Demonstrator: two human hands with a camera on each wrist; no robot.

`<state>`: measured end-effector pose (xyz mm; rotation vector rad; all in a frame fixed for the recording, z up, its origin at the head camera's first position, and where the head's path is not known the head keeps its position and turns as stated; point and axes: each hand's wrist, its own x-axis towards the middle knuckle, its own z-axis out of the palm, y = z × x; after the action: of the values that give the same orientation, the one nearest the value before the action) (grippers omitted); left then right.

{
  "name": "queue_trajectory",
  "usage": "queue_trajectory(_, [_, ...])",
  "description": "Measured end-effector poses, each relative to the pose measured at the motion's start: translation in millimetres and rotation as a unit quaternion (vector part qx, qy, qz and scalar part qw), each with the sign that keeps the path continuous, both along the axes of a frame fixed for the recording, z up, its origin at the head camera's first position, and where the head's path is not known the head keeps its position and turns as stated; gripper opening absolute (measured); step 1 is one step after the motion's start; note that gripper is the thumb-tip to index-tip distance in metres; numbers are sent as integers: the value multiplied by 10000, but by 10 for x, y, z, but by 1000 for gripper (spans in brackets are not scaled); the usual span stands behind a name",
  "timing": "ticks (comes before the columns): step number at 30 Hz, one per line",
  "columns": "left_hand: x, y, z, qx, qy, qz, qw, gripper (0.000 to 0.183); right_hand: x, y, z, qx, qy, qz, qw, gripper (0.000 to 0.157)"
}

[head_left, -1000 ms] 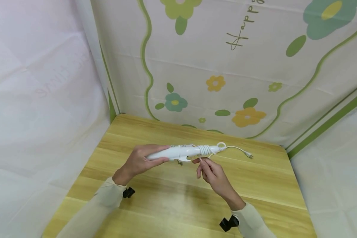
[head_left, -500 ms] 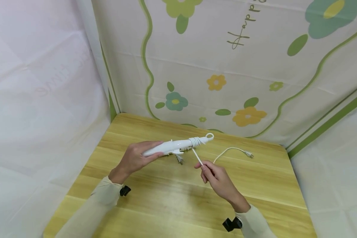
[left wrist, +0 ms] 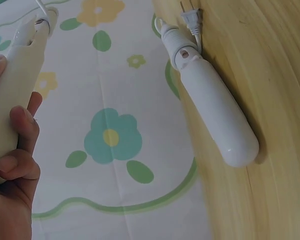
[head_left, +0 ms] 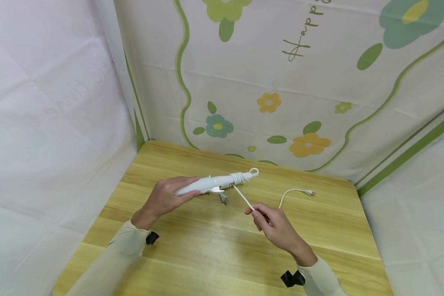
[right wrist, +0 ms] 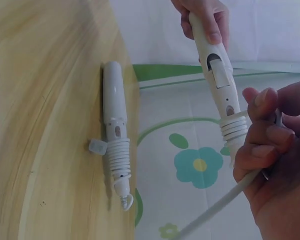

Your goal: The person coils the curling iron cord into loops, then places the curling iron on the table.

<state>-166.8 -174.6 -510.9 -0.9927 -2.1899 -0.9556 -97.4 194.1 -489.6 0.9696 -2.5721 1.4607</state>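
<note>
A white curling iron (head_left: 222,181) is held above the table, its cord wound in several turns around the narrow end. My left hand (head_left: 165,195) grips its thick end, fingers curled around the body in the left wrist view. A stretch of white cord (head_left: 243,197) runs taut from the coils to my right hand (head_left: 277,226), which pinches it between thumb and fingers. Beyond that hand the cord reaches a plug (head_left: 309,192) at the right. A second white curling iron (left wrist: 215,107) lies on the table, its cord wrapped too; in the head view the held one mostly hides it.
The second iron's plug (head_left: 223,198) sticks out toward the front. Wood-grain table (head_left: 207,255) spreads beneath both hands. Flower-printed cloth (head_left: 240,82) hangs at the back, with pale cloth at both sides. Black wrist cameras (head_left: 292,278) sit on the cuffs.
My right hand has moved down and right, drawing cord away from the curling iron. The iron has shifted left in my left hand, its coiled end tilting up. The second iron's plug shows more.
</note>
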Motion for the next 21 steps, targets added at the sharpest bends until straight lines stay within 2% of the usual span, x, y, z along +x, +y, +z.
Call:
queue_trajectory(3, [-2, -14, -7, -150, 21, -115, 9998, 46, -14, 21, 13, 120, 161, 25, 9998, 27])
queue_trajectory(6, [8, -21, 0, -447, -54, -430, 9981, 39, -54, 45, 44, 290, 677, 113, 9972, 29])
queue_trajectory(8, [22, -20, 7, -658, -235, -763, 9946, 40, -94, 61, 67, 377, 1064, 195, 9934, 30])
queue_trajectory(11, [48, -12, 23, -866, -729, -1274, 9854, 41, -158, 82, 91, 510, 1521, 300, 9866, 28])
queue_trajectory(14, [71, 9, 41, -930, -1175, -1733, 9734, 38, -217, 100, 93, 606, 1540, 440, 9852, 28])
queue_trajectory(17, [98, 36, 63, -883, -1484, -2090, 9626, 36, -274, 122, 72, 613, 1320, 625, 9874, 31])
queue_trajectory(21, [135, 64, 87, -765, -1855, -2377, 9504, 35, -330, 148, 36, 481, 950, 936, 9899, 34])
